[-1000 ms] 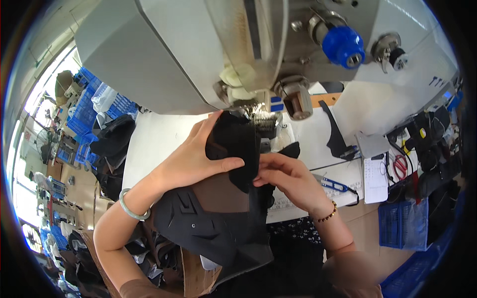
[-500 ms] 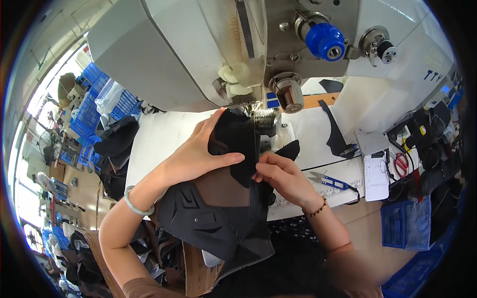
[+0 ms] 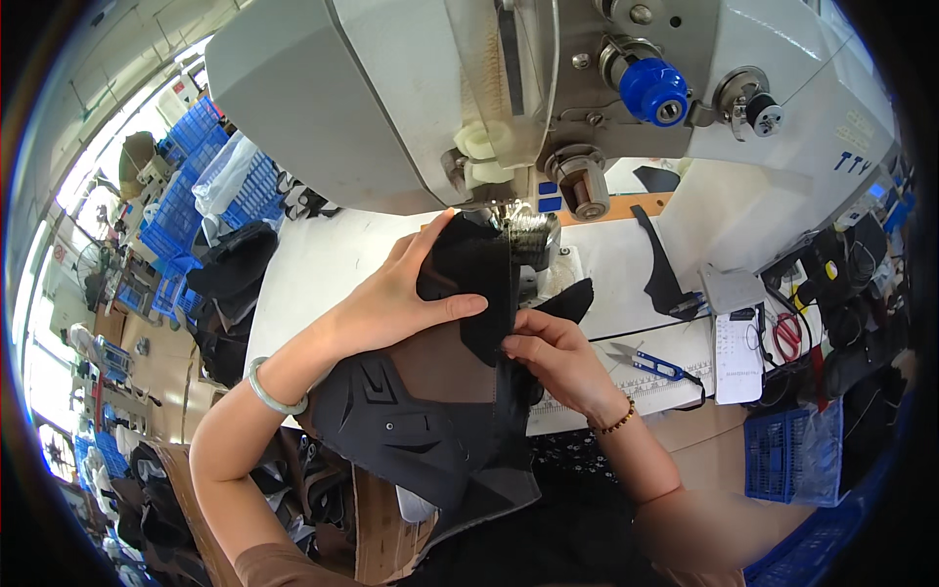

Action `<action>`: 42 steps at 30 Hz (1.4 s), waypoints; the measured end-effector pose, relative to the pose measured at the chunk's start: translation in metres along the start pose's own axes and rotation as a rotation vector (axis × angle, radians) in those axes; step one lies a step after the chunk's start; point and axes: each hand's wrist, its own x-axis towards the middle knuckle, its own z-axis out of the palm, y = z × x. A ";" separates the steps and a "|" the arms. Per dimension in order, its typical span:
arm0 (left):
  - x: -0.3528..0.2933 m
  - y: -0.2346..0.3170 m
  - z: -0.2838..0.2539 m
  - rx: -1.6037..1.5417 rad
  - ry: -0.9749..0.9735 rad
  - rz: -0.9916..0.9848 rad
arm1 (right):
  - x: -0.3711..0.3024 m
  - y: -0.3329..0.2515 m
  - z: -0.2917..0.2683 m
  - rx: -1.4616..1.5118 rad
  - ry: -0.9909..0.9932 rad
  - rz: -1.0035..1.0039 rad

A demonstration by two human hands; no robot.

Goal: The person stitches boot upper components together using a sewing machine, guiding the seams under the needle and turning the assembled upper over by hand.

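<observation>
A dark grey, black and brown sewn fabric panel [image 3: 411, 421] lies under the needle area of a large sewing machine [image 3: 323, 88] and drapes toward my lap. My left hand [image 3: 401, 303] rests on its black upper part, thumb and fingers spread, fingertips close to the presser area. At the panel's right edge, my right hand [image 3: 558, 362] pinches the fabric between thumb and index finger. A black flap [image 3: 570, 300] sticks out just beyond that hand. Blue-handled thread snips [image 3: 653, 364] lie on the table to its right. The needle tip is hidden.
On the right stand a white notepad sheet [image 3: 737, 357], red-handled scissors [image 3: 786, 336] and a curved black cut piece [image 3: 658, 264]. Blue crates [image 3: 776, 455] sit at lower right and far left. A cardboard box [image 3: 380, 528] of dark pieces is below my left arm.
The view has shifted slightly, putting the machine farther right in the picture. Both hands stay in nearly the same place on the fabric panel.
</observation>
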 end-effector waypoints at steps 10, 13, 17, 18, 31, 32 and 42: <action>0.001 0.004 0.000 -0.018 0.009 -0.022 | -0.005 0.002 0.014 -0.307 0.188 -0.151; 0.000 0.002 0.000 -0.032 0.013 -0.014 | -0.002 0.002 0.015 -0.207 0.157 -0.215; -0.002 0.000 0.001 0.003 0.031 0.017 | 0.002 -0.001 0.011 -0.192 0.088 -0.162; -0.002 -0.001 0.002 0.015 0.047 0.032 | 0.002 0.000 0.010 -0.266 0.090 -0.170; -0.007 0.025 0.004 -0.085 0.040 -0.081 | 0.001 0.002 0.007 -0.315 0.156 -0.300; -0.007 0.025 0.004 -0.090 0.043 -0.085 | 0.000 0.001 0.006 -0.317 0.156 -0.312; 0.001 0.019 0.003 -0.119 0.070 -0.123 | 0.009 -0.001 0.005 -0.310 0.208 -0.325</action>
